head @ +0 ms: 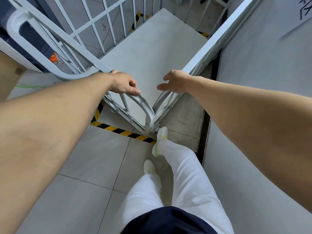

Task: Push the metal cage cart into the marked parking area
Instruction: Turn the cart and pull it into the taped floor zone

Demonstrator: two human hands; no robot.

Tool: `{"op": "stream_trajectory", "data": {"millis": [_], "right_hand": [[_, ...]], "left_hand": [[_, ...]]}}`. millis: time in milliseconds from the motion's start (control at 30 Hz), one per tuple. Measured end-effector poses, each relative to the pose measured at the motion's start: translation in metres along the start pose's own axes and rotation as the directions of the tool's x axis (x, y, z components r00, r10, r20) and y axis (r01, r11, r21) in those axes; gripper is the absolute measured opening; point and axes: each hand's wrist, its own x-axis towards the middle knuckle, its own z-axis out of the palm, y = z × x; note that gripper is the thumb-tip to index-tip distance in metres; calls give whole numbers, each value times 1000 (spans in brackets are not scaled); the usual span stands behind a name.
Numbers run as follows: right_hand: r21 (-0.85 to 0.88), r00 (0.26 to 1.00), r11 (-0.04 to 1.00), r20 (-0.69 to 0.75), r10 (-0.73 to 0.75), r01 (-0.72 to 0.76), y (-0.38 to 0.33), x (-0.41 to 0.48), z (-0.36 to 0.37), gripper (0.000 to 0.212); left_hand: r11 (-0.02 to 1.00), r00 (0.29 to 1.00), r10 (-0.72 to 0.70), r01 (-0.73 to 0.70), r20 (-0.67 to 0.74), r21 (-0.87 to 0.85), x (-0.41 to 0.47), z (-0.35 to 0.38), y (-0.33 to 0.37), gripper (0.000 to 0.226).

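A metal cage cart [148, 48] fills the upper centre of the frame on grey floor tiles [94, 159], its near corner over black-and-yellow floor tape [121, 130]. The left hand [125, 83] grips the top rail; the right hand [173, 81] rests spread open. A grey wall [263, 65] stands at right.

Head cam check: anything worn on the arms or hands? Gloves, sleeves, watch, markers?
Nothing worn. The left hand and right hand are bare: no gloves, rings or tape visible. Both forearms are uncovered along all that shows, with no sleeve edge, watch, strap, cable or tracking marker in view. Worn items show only lower down: white trousers, pale shoes and a dark navy top.
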Motion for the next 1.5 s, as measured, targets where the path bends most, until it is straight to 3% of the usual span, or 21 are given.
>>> {"op": "stream_trajectory", "data": {"millis": [233, 533, 700, 1000, 1500], "right_hand": [[62, 998, 997, -53, 43, -40, -4, 9, 1, 57], [-38, 998, 998, -56, 42, -44, 2, 17, 8, 55], [-210, 999, 978, 51, 14, -3, 2, 22, 16, 59], [-330, 993, 939, 102, -67, 97, 12, 26, 13, 55], [-355, 990, 927, 107, -91, 124, 13, 24, 17, 59]], "left_hand": [[1000, 1000, -17, 17, 10, 2, -3, -4, 1, 37], [1000, 1000, -5, 5, 9, 22, 2, 2, -4, 35], [1000, 1000, -23, 23, -1, 11, 0, 3, -5, 36], [1000, 1000, -19, 19, 6, 15, 1, 5, -5, 31], [999, 1000, -16, 15, 25, 37, 1, 8, -7, 33]]}}
